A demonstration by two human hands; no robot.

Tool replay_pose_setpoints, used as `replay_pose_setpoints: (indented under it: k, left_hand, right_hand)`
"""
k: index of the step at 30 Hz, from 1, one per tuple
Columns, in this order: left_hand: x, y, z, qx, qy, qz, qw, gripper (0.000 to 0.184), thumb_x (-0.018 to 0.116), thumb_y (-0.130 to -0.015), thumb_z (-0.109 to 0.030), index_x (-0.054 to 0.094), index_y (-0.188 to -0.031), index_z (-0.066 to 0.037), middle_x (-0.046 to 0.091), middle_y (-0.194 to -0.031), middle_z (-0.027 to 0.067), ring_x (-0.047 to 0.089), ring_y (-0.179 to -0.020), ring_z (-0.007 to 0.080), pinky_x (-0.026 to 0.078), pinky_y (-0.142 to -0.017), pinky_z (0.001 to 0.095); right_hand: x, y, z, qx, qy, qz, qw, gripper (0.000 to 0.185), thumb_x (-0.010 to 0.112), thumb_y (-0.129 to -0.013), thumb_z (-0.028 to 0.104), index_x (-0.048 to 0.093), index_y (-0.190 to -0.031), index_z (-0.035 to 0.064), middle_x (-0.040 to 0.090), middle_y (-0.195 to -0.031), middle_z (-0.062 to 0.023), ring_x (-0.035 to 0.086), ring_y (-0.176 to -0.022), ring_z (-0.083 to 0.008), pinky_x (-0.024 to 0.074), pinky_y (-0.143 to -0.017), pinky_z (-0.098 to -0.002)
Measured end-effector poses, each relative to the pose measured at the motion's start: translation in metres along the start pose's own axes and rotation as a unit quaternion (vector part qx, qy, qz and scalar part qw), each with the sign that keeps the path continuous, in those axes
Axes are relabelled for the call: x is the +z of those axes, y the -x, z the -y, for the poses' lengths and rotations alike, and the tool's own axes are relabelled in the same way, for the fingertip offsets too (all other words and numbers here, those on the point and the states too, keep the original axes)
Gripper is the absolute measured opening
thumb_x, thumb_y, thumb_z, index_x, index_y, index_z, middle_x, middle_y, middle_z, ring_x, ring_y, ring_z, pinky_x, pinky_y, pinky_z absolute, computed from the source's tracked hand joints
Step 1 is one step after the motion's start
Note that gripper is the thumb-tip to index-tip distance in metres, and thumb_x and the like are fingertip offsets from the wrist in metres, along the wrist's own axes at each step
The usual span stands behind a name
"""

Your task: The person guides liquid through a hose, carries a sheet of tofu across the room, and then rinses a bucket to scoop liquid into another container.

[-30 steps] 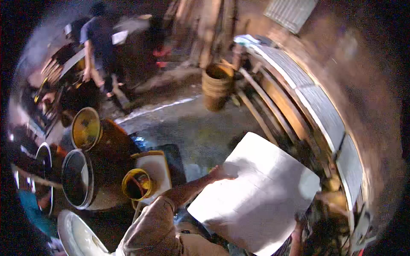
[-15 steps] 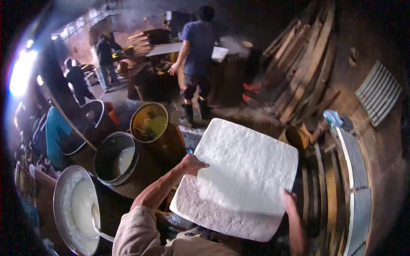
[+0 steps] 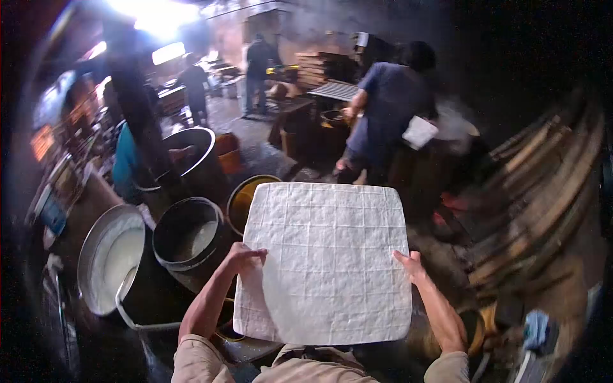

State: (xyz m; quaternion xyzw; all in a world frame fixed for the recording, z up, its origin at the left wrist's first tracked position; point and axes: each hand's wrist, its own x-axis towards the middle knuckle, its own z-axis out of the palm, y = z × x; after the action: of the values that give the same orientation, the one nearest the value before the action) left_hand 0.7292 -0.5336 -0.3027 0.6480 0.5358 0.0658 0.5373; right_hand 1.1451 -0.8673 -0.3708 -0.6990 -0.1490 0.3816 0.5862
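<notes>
One white slab (image 3: 325,265) sits at the centre of my head feed, its scored face turned up to the camera and divided into rough squares. I have it by both sides: the left hand (image 3: 246,255) clamps its left edge, and the right hand (image 3: 412,265) pinches the right edge at about the same height. Each grip is closed down to the slab's thickness; the underside of each hold is hidden from me. At middle left I see a wide vat (image 3: 152,293) with white liquid (image 3: 124,258) in it, just beside it a dark drum (image 3: 167,226), and then a yellow barrel (image 3: 241,203) partly covered by the slab's upper left corner. A co-worker in a dark blue shirt (image 3: 391,112) stands at upper right of centre. Long planks (image 3: 530,207) blur along the right side, and a blue cloth (image 3: 535,329) shows at lower right.
</notes>
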Motion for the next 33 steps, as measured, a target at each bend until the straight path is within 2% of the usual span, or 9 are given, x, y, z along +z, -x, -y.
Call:
replay_pose_setpoints:
  k: [5, 6, 10, 13, 14, 21, 23, 26, 33]
  left_hand:
    - [-0.013, 0.048, -0.004, -0.075, -0.035, -0.069, 0.994, 0.039, 0.085, -0.059, -0.033, 0.064, -0.061, -0.001, 0.057, -0.059, 0.0042, 0.051, -0.047, 0.0125, 0.039, -0.044, 0.0301]
    - [-0.009, 0.052, 0.007, -0.055, 0.035, -0.065, 0.996, 0.038, 0.085, -0.059, -0.032, 0.065, -0.063, 0.000, 0.058, -0.060, 0.0046, 0.051, -0.048, 0.0129, 0.040, -0.045, 0.0306]
    - [0.014, 0.094, -0.037, -0.083, 0.033, -0.117, 0.989, 0.037, 0.085, -0.059, -0.028, 0.067, -0.071, 0.002, 0.061, -0.066, 0.0059, 0.054, -0.052, 0.0134, 0.042, -0.049, 0.0313]
    - [0.010, 0.076, -0.004, -0.097, 0.047, -0.108, 0.988, 0.038, 0.085, -0.059, -0.027, 0.068, -0.076, 0.001, 0.062, -0.068, 0.0057, 0.056, -0.054, 0.0139, 0.044, -0.051, 0.0308]
    - [0.015, 0.089, -0.020, -0.076, 0.046, -0.101, 0.991, 0.039, 0.085, -0.059, -0.029, 0.068, -0.078, 0.001, 0.063, -0.069, 0.0049, 0.057, -0.056, 0.0138, 0.045, -0.053, 0.0303]
    - [0.027, 0.107, -0.043, -0.008, 0.114, -0.136, 0.984, 0.030, 0.079, -0.067, -0.022, 0.067, -0.075, 0.004, 0.065, -0.070, 0.0083, 0.061, -0.058, 0.0145, 0.047, -0.055, 0.0266]
    - [0.014, 0.096, -0.032, -0.089, 0.075, -0.153, 0.981, 0.034, 0.080, -0.065, -0.023, 0.066, -0.079, 0.005, 0.065, -0.072, 0.0095, 0.061, -0.059, 0.0160, 0.049, -0.056, 0.0279]
    - [0.012, 0.078, -0.059, -0.099, 0.147, -0.181, 0.967, 0.046, 0.081, -0.064, -0.023, 0.062, -0.095, 0.007, 0.064, -0.084, 0.0109, 0.061, -0.067, 0.0170, 0.049, -0.058, 0.0303]
    - [-0.008, 0.053, -0.087, -0.087, 0.141, -0.226, 0.960, 0.044, 0.081, -0.064, -0.022, 0.064, -0.095, 0.004, 0.065, -0.084, 0.0088, 0.061, -0.070, 0.0183, 0.048, -0.065, 0.0311]
  right_hand:
    - [0.018, -0.014, 0.007, -0.007, 0.055, 0.043, 0.998, 0.030, 0.070, -0.078, 0.023, 0.062, -0.091, -0.0023, 0.061, -0.086, -0.0045, 0.057, -0.074, -0.0137, 0.0480, -0.064, -0.0319]
    - [0.007, -0.053, -0.034, 0.039, 0.023, 0.095, 0.994, 0.066, 0.078, -0.068, 0.037, 0.052, -0.107, -0.0105, 0.058, -0.102, -0.0130, 0.054, -0.091, -0.0189, 0.0448, -0.081, -0.0369]
    - [0.008, -0.034, 0.018, -0.052, -0.020, 0.145, 0.988, 0.053, 0.076, -0.073, 0.025, 0.053, -0.113, -0.0019, 0.058, -0.102, -0.0084, 0.053, -0.093, -0.0165, 0.0439, -0.081, -0.0337]
    - [0.004, -0.041, 0.021, -0.023, -0.035, 0.154, 0.987, 0.043, 0.074, -0.075, 0.021, 0.057, -0.109, 0.0022, 0.059, -0.100, -0.0051, 0.054, -0.090, -0.0149, 0.0436, -0.078, -0.0315]
    - [0.004, -0.082, -0.033, -0.039, -0.022, 0.140, 0.989, 0.039, 0.075, -0.074, 0.025, 0.061, -0.101, 0.0010, 0.061, -0.094, -0.0042, 0.055, -0.087, -0.0135, 0.0436, -0.074, -0.0302]
    - [0.013, -0.075, 0.022, 0.010, 0.005, 0.188, 0.982, 0.032, 0.072, -0.077, 0.027, 0.064, -0.095, 0.0016, 0.060, -0.088, -0.0010, 0.054, -0.077, -0.0101, 0.0443, -0.070, -0.0276]
    - [0.021, -0.094, 0.022, 0.016, -0.014, 0.236, 0.972, 0.033, 0.072, -0.076, 0.030, 0.065, -0.092, 0.0018, 0.060, -0.082, -0.0002, 0.054, -0.072, -0.0097, 0.0443, -0.065, -0.0273]
    - [0.042, -0.149, 0.048, 0.022, 0.001, 0.272, 0.962, 0.033, 0.072, -0.076, 0.032, 0.065, -0.086, 0.0009, 0.060, -0.076, -0.0012, 0.054, -0.064, -0.0093, 0.0434, -0.058, -0.0260]
    - [0.098, -0.217, 0.073, 0.019, -0.031, 0.326, 0.945, 0.036, 0.075, -0.072, 0.033, 0.064, -0.083, 0.0006, 0.059, -0.074, -0.0007, 0.052, -0.061, -0.0087, 0.0420, -0.054, -0.0266]
